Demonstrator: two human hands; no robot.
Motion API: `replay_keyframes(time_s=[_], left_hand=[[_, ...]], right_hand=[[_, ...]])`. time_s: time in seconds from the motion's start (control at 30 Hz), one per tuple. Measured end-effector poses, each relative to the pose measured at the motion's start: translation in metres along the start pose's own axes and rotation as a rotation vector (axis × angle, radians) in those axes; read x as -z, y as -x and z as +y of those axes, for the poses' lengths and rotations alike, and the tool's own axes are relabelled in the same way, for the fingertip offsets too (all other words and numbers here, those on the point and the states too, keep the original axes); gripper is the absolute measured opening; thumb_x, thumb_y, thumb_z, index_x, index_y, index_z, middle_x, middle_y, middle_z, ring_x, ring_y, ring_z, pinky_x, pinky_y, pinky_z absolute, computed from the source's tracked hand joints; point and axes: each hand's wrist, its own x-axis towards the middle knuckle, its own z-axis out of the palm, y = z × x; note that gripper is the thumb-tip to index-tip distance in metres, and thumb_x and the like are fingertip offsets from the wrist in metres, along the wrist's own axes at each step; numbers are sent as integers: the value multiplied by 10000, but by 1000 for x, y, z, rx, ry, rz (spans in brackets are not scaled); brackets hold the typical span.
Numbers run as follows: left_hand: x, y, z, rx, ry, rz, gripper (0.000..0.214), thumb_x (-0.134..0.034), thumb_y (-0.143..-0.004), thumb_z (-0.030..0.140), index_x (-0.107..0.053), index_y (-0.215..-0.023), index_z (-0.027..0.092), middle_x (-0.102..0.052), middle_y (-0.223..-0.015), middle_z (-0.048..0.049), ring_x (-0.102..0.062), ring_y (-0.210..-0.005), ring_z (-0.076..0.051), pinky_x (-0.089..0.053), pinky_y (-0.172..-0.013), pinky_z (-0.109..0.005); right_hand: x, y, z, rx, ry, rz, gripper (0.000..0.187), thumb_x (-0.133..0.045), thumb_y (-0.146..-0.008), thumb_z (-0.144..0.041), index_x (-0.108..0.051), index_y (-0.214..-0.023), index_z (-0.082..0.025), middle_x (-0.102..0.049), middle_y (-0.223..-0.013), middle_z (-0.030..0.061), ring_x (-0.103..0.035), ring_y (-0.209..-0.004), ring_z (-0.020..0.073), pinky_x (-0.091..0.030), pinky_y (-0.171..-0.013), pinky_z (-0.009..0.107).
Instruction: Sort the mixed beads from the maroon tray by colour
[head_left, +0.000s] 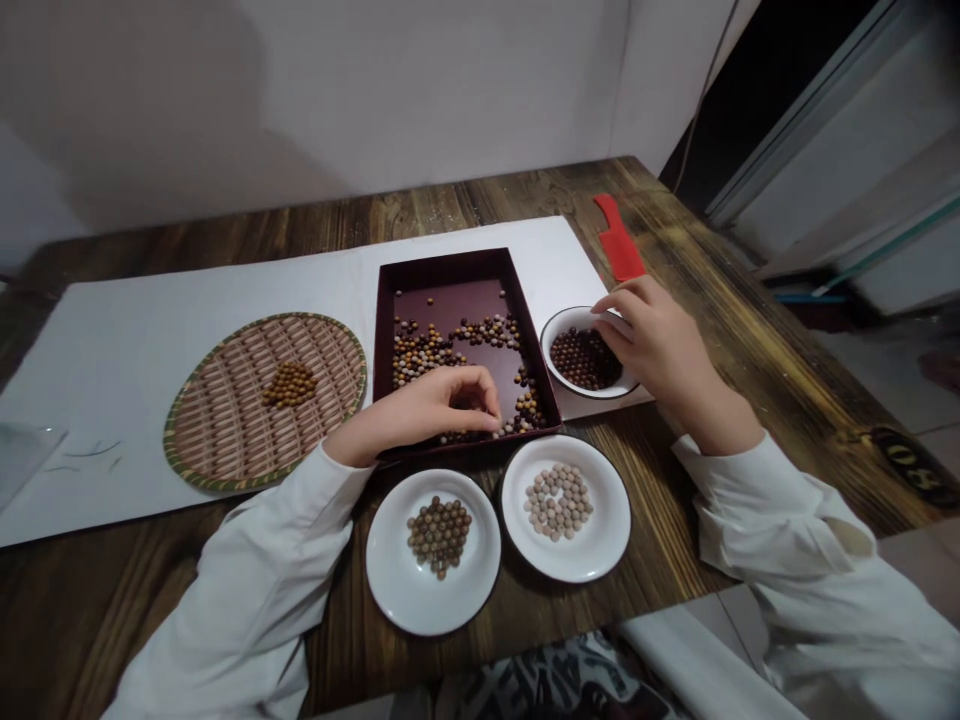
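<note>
My left hand [450, 403] reaches over the near side of a dark maroon box tray [442, 300], its thumb and forefinger pinched together low over the beads. Whatever is between those fingertips is too small to make out. Mixed beads [424, 352] in brown, yellow and pale tones lie scattered in the tray. My right hand [649, 335] is at the right rim of a white bowl [551, 325] holding dark brown beads [585, 358]. Its fingers are curled together over the bowl, and anything in them is hidden.
Nearest me stand a white dish [390, 590] of olive-brown beads and another white dish [604, 550] of pale beads. Yellow-brown beads lie on a round woven mat [217, 400] at left. A red knife-shaped piece [621, 245] lies behind the bowl. White paper [120, 330] covers part of the wooden table.
</note>
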Motion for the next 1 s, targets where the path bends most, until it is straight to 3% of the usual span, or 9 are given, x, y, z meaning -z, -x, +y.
replay_keyframes(time_s=[0.4,0.5,0.67,0.8,1.0], left_hand=[[1,-1,1,-41,140,24,182,-748,-777,211,-583,-806,139,-697,-842,-11,-650,-815,-105,-493,-788,-245],[3,1,0,-58,167,29,203,-752,-783,243,-580,-825,144,-704,-865,-11,-659,-848,-109,-498,-820,-256],[3,2,3,-36,166,56,221,-760,-769,251,-576,-835,147,-693,-866,-7,-654,-845,-111,-499,-817,-256],[3,2,5,-15,165,47,187,-744,-767,210,-584,-837,144,-676,-840,8,-639,-810,-98,-493,-790,-243],[2,1,3,-32,133,-19,185,-754,-751,219,-604,-823,136,-661,-822,13,-622,-779,-94,-485,-776,-254]], right_hand=[[6,6,-38,164,-135,170,114,-523,-942,-303,-609,-1002,-259,-657,-1018,73,-611,-979,233,-476,-832,418],[9,10,-52,212,-192,148,87,-531,-941,-295,-611,-965,-269,-676,-994,62,-618,-958,218,-458,-840,411],[9,20,-78,407,-278,69,34,-602,-911,-299,-613,-931,-274,-697,-928,17,-627,-875,187,-420,-790,384],[5,26,-93,544,-261,76,79,-620,-915,-299,-602,-977,-254,-692,-945,13,-606,-893,167,-402,-784,347],[2,28,-102,579,-238,108,67,-638,-902,-266,-583,-918,-230,-685,-903,21,-613,-843,167,-391,-764,342]])
